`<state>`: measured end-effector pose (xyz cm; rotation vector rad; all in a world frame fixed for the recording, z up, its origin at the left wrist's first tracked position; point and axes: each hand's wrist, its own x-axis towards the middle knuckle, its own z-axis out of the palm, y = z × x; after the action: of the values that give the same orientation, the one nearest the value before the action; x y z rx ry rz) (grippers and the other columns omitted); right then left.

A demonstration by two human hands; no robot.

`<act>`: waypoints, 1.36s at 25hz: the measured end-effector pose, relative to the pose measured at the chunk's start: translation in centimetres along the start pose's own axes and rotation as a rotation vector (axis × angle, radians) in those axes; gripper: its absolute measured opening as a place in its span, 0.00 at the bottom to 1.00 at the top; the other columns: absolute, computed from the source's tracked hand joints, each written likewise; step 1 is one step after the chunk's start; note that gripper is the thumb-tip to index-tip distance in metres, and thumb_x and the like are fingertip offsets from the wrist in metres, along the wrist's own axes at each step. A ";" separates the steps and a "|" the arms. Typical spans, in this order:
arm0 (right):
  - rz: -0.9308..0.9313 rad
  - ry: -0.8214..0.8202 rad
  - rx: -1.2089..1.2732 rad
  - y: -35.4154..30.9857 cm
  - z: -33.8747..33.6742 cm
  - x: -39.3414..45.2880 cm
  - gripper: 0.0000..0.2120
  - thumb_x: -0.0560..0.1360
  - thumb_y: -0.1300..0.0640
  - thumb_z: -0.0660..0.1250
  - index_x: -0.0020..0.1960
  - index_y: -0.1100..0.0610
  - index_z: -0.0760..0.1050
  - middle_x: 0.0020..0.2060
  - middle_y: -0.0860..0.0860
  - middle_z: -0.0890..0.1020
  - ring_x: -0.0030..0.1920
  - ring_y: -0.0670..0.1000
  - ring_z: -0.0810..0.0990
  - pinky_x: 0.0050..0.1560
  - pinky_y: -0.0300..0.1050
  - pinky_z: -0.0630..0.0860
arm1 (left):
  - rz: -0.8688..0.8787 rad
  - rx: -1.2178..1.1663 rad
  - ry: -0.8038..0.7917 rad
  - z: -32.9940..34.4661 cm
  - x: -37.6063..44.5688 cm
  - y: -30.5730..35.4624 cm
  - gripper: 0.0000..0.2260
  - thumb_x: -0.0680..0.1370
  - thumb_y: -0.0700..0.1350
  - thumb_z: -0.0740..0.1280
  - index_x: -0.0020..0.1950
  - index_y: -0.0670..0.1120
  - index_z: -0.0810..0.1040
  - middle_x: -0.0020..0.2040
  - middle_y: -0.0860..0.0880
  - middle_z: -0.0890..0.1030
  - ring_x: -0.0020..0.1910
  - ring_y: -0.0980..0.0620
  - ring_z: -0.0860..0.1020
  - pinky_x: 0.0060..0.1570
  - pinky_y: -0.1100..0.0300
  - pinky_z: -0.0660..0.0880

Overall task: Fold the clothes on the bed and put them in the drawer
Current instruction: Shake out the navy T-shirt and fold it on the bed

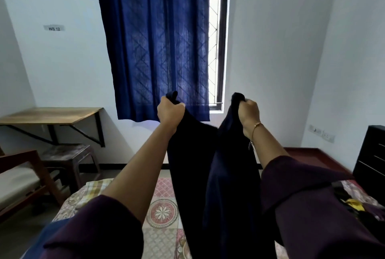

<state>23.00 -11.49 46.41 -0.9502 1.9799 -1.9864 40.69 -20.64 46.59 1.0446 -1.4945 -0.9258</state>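
Both arms raised over the bed (164, 213). Left hand (169, 111) fisted round one top corner of a dark navy garment (210, 175), right hand (249, 113) (thin bracelet at the wrist) clenched on the other. Cloth hanging down between the forearms toward the patterned bedspread's middle. More clothes (354, 206) piled at the bed's right edge. Dark drawer unit (370, 154) beyond that edge.
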 end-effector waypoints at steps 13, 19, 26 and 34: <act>0.168 -0.108 0.064 7.4 6.6 18.1 0.12 0.79 0.67 0.49 0.47 0.59 0.69 0.44 0.54 0.73 0.41 0.49 0.72 0.53 0.49 0.73 | 0.193 0.413 0.006 2.6 23.1 -9.6 0.10 0.81 0.41 0.58 0.57 0.35 0.69 0.53 0.34 0.76 0.49 0.37 0.75 0.47 0.50 0.70; -0.100 0.016 0.279 4.3 7.8 16.0 0.08 0.68 0.58 0.55 0.31 0.54 0.69 0.30 0.48 0.72 0.34 0.46 0.69 0.33 0.36 0.65 | 0.120 -0.274 0.174 -0.7 21.3 -5.9 0.10 0.75 0.49 0.69 0.39 0.46 0.74 0.36 0.52 0.78 0.38 0.55 0.79 0.44 0.58 0.77; 0.151 0.154 0.286 15.8 -0.2 1.7 0.16 0.72 0.54 0.53 0.27 0.57 0.64 0.17 0.44 0.70 0.25 0.45 0.70 0.36 0.43 0.65 | -0.198 -0.210 0.320 -5.2 4.5 -18.6 0.09 0.76 0.40 0.68 0.37 0.42 0.73 0.34 0.45 0.74 0.33 0.50 0.74 0.39 0.56 0.75; 0.422 -0.295 -0.687 39.5 -8.5 -22.0 0.12 0.67 0.77 0.62 0.37 0.60 0.68 0.46 0.62 0.73 0.46 0.62 0.74 0.42 0.44 0.66 | -0.723 0.361 0.159 -7.8 -25.2 -41.1 0.17 0.78 0.34 0.58 0.67 0.37 0.65 0.57 0.35 0.76 0.52 0.34 0.77 0.53 0.46 0.75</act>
<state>23.45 3.73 3.04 -0.7790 2.4519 -0.8952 56.09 -10.18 1.43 1.9505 -1.1755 -1.0386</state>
